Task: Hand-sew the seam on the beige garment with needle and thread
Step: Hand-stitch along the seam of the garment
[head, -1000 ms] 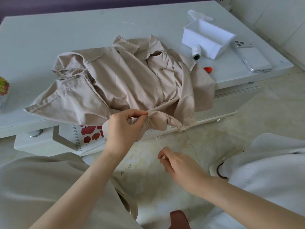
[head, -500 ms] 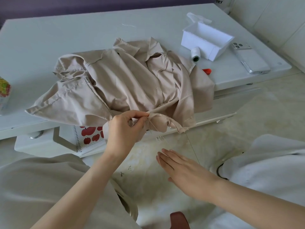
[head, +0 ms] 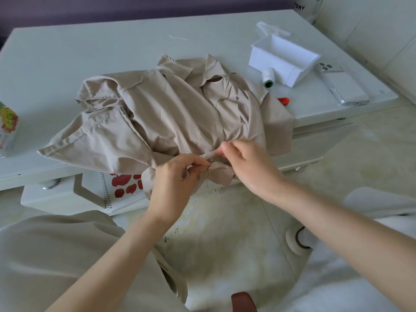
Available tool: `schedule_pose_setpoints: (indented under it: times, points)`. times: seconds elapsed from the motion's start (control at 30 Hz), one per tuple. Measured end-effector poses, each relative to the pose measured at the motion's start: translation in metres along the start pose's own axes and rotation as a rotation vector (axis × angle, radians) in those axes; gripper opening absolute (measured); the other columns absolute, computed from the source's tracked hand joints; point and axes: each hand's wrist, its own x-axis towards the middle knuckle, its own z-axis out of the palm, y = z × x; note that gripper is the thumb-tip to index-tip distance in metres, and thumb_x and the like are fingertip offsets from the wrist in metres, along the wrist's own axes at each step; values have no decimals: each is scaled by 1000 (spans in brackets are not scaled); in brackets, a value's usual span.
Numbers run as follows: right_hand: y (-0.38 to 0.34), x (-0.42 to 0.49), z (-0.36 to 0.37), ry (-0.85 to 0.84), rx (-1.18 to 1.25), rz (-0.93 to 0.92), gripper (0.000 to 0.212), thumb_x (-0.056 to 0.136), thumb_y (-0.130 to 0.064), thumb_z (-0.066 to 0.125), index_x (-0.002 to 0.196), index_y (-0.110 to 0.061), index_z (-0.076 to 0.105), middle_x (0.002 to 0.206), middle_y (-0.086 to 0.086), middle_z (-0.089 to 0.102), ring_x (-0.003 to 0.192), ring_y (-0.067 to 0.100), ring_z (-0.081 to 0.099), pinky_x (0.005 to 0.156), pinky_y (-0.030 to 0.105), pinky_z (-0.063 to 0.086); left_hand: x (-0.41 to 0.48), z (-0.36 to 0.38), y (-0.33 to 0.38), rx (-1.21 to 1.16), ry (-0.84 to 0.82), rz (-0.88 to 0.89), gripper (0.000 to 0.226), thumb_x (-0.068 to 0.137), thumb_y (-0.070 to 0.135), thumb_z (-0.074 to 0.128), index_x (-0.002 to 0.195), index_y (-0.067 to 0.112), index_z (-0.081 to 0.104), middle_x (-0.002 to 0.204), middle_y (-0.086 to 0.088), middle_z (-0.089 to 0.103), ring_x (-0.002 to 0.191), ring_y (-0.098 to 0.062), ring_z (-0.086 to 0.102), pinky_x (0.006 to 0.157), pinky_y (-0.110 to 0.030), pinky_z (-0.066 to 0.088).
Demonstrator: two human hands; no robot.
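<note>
The beige garment [head: 162, 115] lies crumpled on the white table [head: 90, 52], its lower edge hanging over the front. My left hand [head: 177, 179] pinches the folded seam edge at the table's front. My right hand [head: 245, 163] pinches the same seam just to the right of it, fingertips nearly touching the left ones. A short pale thread [head: 207, 179] hangs from the seam below my left fingers. The needle is too small to make out.
A white plastic box [head: 283, 61], a thread spool [head: 268, 77] and a phone [head: 342, 86] sit at the back right. A red object [head: 284, 101] peeks out beside the garment. An apple-print notebook [head: 121, 188] rests on the shelf below. A colourful packet [head: 7, 127] stands at the left edge.
My right hand has risen from below the table edge, where it was open half a second ago, up to the seam and closed on it. The left hand has kept its pinch.
</note>
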Motion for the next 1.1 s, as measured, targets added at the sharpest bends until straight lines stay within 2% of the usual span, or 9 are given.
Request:
schedule_pose_setpoints:
  times: [0.1,0.2,0.33,0.43,0.5,0.6,0.73,0.93,1.1]
  points:
    - [-6,5,-2,-196,199,101,26,98,-28,48,102,-18,72,96,-5,72,94,7,65,92,25,49,-1,0,-1,82,24,115,17,80,-7,67,82,8,74,49,25,53,49,15,46,50,2,31]
    - [-8,3,0,-249,287,113,15,94,-22,57,101,-20,70,86,-10,71,77,-8,64,67,4,45,0,1,-6,132,40,184,18,79,-6,67,81,10,74,68,24,57,64,20,51,61,3,34]
    - [-6,3,-1,-266,365,138,15,94,-19,57,101,-18,70,60,-18,64,54,-10,56,52,2,37,1,0,-11,96,18,198,17,82,1,63,83,14,73,78,9,66,68,13,54,63,-1,39]
    - [-4,3,-1,-284,365,154,18,95,-20,55,105,-16,70,48,-16,56,46,-6,49,46,4,34,1,1,-11,73,9,198,16,82,10,60,84,18,74,76,9,66,70,-3,58,61,-7,43]
    - [-1,4,1,-287,361,144,18,95,-20,55,104,-17,70,52,-14,55,48,-2,46,48,8,35,1,2,-12,54,-18,188,17,83,12,60,85,22,74,75,9,64,70,-14,58,60,-13,45]
    - [1,5,1,-320,366,115,18,96,-19,53,101,-16,70,57,-5,53,52,5,43,52,14,37,1,1,-11,-3,-51,165,20,83,11,61,85,29,71,74,11,63,67,-11,59,61,-15,48]
    - [-2,2,-4,-380,397,24,20,98,-16,48,92,-9,66,58,2,44,50,7,35,49,14,31,-1,-2,-1,-73,-86,84,18,85,0,64,84,14,75,70,14,60,54,5,53,48,0,34]
    - [0,3,-6,-399,331,-40,25,99,-12,45,81,-17,61,49,-13,43,45,1,37,48,9,34,-2,-3,5,-186,-156,25,15,86,-5,60,86,1,74,61,25,60,50,11,52,48,3,31]
    - [5,3,-10,-463,405,-48,20,99,-10,46,92,-16,63,50,-16,51,50,-1,48,54,9,37,-2,-5,9,-256,-194,-20,19,87,-6,57,85,7,70,47,25,53,43,11,48,44,4,29]
